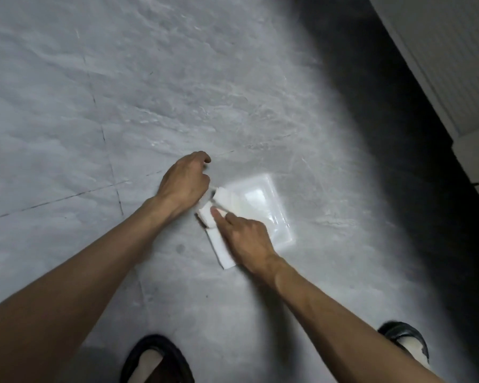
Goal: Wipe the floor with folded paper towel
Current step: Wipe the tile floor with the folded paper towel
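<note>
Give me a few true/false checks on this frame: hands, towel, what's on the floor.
1. The left hand and right hand are both at the towel. True.
2. The towel lies on a table. False: it lies on the grey floor.
3. A clear plastic packet lies on the floor right next to the towel. True.
4. The person is barefoot. False: both feet wear dark slippers.
5. The right hand's index finger rests on the towel. True.
</note>
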Motion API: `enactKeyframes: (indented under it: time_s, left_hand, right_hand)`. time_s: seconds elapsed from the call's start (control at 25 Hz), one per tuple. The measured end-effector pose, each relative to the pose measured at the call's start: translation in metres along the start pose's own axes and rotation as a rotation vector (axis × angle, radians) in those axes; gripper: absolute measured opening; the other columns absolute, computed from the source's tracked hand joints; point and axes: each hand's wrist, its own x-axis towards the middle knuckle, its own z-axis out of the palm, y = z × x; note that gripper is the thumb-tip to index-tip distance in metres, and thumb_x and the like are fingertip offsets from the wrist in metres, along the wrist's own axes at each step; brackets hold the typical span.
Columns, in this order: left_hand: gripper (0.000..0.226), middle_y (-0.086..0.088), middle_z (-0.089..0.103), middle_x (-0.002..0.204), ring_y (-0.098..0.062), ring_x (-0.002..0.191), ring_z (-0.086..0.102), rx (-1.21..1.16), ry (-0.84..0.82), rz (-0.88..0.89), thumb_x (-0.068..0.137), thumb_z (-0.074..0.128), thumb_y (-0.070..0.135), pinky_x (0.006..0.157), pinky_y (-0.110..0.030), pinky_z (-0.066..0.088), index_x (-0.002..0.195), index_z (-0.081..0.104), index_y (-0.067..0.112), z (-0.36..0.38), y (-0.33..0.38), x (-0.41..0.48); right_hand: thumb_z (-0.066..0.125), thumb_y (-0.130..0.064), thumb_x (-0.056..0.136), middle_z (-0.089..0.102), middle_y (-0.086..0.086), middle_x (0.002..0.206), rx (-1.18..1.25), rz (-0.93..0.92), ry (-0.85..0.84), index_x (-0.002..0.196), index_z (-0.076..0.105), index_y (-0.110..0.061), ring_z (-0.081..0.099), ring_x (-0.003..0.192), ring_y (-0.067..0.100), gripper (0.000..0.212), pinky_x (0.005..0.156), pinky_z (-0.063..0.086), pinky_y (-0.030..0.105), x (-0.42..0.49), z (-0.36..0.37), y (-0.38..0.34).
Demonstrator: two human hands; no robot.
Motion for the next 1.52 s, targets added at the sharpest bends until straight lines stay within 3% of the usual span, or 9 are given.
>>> enactKeyframes:
  time_s: [0.24,0.36,0.48,0.6,0.84,1.08,1.16,1.36,1.52]
  left_hand:
    - [0.042,-0.006,0.061,0.129,-0.024,0.117,0.056,-0.085,0.123,-0.141,0.085,0.047,0.006,0.093,-0.031,0.044,0.125,0.053,0.016,-0.013,-0.034,-0.009]
    - [0.038,-0.005,0.062,0.126,-0.024,0.113,0.058,-0.093,0.214,-0.232,0.086,0.048,0.007,0.092,-0.032,0.046,0.123,0.055,0.017,-0.028,-0.056,-0.017]
    - [0.037,-0.007,0.064,0.125,-0.027,0.114,0.058,-0.074,0.31,-0.349,0.087,0.049,0.008,0.096,-0.033,0.046,0.122,0.056,0.016,-0.049,-0.098,-0.032]
    - [0.04,-0.01,0.061,0.13,-0.031,0.117,0.056,-0.053,0.336,-0.462,0.088,0.048,0.009,0.097,-0.035,0.044,0.127,0.052,0.015,-0.06,-0.134,-0.056]
    - [0.045,-0.013,0.055,0.134,-0.034,0.119,0.053,-0.039,0.342,-0.618,0.089,0.046,0.01,0.097,-0.038,0.043,0.133,0.046,0.013,-0.056,-0.168,-0.106]
    - [0.04,-0.016,0.061,0.126,-0.036,0.113,0.056,-0.096,0.38,-0.68,0.089,0.045,0.009,0.093,-0.037,0.046,0.129,0.049,0.013,-0.067,-0.175,-0.131]
    - [0.041,-0.012,0.058,0.13,-0.033,0.115,0.056,-0.094,0.396,-0.661,0.089,0.046,0.007,0.095,-0.036,0.045,0.129,0.049,0.013,-0.062,-0.175,-0.135]
    - [0.05,-0.013,0.033,0.153,-0.03,0.14,0.031,0.029,0.322,-0.518,0.095,0.044,0.016,0.113,-0.039,0.03,0.143,0.033,0.01,-0.033,-0.159,-0.126]
    - [0.084,-0.034,0.004,0.154,-0.045,0.145,0.002,0.179,0.079,-0.567,0.09,0.043,0.059,0.117,-0.048,0.015,0.151,0.004,0.015,-0.013,-0.145,-0.096]
  right_hand:
    - [0.037,-0.009,0.098,0.064,0.015,0.108,-0.055,0.959,0.214,0.142,0.039,-0.016,0.064,0.084,0.04,0.045,0.061,0.04,0.038,0.0,-0.024,0.103]
    - [0.036,-0.01,0.1,0.062,0.011,0.118,0.084,0.63,0.149,0.147,0.033,-0.016,0.064,0.086,0.034,0.048,0.062,0.045,0.037,0.04,0.006,0.008]
    - [0.039,-0.009,0.096,0.061,0.012,0.114,0.084,-0.093,-0.162,0.149,0.029,-0.012,0.064,0.082,0.032,0.054,0.055,0.041,0.036,0.052,0.032,-0.107]
    - [0.047,-0.009,0.092,0.062,0.013,0.109,0.004,-0.631,-0.213,0.146,0.037,-0.01,0.065,0.076,0.034,0.055,0.052,0.039,0.037,0.075,0.021,-0.082]
    - [0.035,-0.012,0.099,0.061,0.012,0.116,0.012,0.251,-0.003,0.146,0.032,-0.015,0.063,0.091,0.035,0.048,0.061,0.038,0.038,0.13,0.004,-0.056]
    - [0.041,-0.012,0.098,0.061,0.017,0.113,0.073,-0.971,-0.428,0.147,0.035,-0.01,0.063,0.087,0.036,0.049,0.064,0.045,0.043,0.055,0.037,-0.171]
    - [0.044,-0.013,0.098,0.064,0.014,0.109,0.045,-0.959,-0.336,0.145,0.04,-0.014,0.064,0.087,0.035,0.048,0.065,0.049,0.043,0.083,0.027,-0.135]
    - [0.048,-0.013,0.094,0.063,0.007,0.1,0.008,-0.129,-0.062,0.146,0.037,-0.018,0.062,0.082,0.032,0.053,0.054,0.038,0.035,0.112,0.001,-0.044]
    - [0.068,-0.01,0.079,0.065,0.004,0.088,-0.047,-0.813,-0.133,0.136,0.054,-0.013,0.061,0.063,0.025,0.058,0.047,0.042,0.03,0.059,0.018,-0.035]
